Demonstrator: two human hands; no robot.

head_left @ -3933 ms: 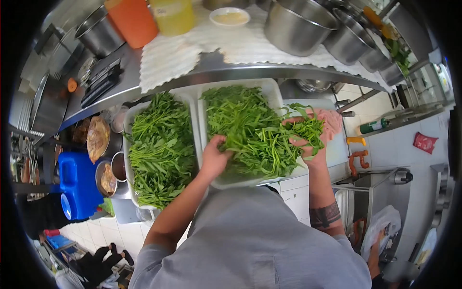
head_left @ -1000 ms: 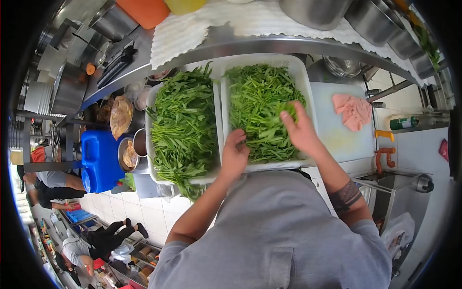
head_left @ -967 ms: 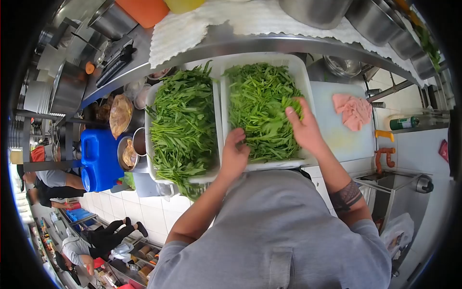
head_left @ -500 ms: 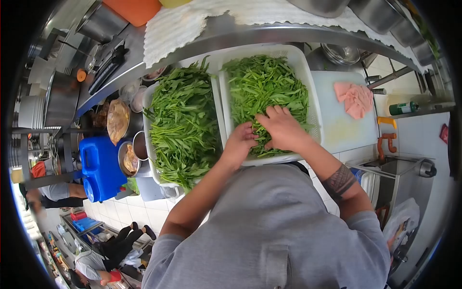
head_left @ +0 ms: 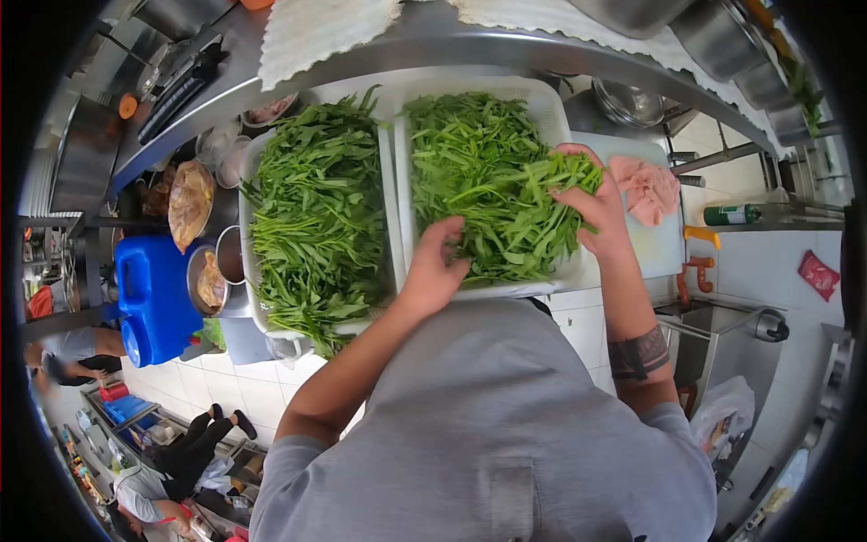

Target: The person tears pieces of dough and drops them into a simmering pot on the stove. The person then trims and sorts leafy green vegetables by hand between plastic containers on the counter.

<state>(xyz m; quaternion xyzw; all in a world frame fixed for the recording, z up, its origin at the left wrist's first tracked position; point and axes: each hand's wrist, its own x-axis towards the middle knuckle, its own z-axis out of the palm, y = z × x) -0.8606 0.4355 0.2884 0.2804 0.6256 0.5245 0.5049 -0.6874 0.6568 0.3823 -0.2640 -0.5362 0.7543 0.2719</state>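
Observation:
Two white plastic baskets stand side by side, heaped with cut leafy greens that look like water spinach. At the right edge of the right basket, my right hand grips a bunch of leafy greens, thumb below and fingers behind. Stems of that bunch stretch leftward over the pile. My left hand rests at the basket's front left, against the greens; its fingers are curved, with a gap between thumb and fingers. The left basket holds a similar heap, untouched by either hand.
A cutting board with a pink cloth lies on the right. To the left are a blue jerrycan and bowls of meat. A metal shelf edge crosses above the baskets. Another person is at lower left.
My right hand has moved right and lifted a bunch of greens toward the basket's right side. My left hand has shifted slightly left, its fingers more apart. The camera view has shifted a little.

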